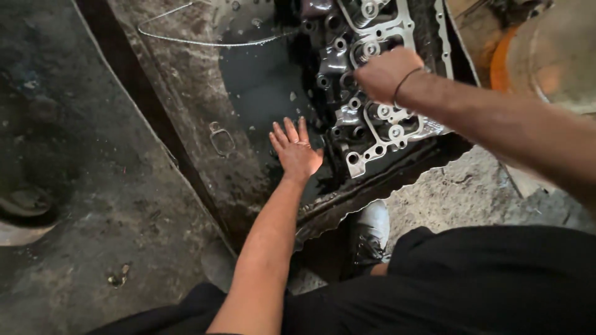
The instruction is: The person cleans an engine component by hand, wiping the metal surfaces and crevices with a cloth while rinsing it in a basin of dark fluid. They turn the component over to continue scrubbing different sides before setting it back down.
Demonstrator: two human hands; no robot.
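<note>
Cylinder head (366, 93) lies under right hand (388, 73) (left hand (295, 152) flat beside it).

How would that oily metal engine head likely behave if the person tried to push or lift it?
The engine head looks like a thick metal casting, so probably heavy and rigid. It sits in a wet black tray, so it may slide and feel slippery. The right hand rests on it; the left hand lies flat beside it.

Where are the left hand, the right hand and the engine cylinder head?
left hand (297, 151), head view, back of the hand.
right hand (388, 73), head view, knuckles.
engine cylinder head (357, 139), head view, lower metal edge.
</note>
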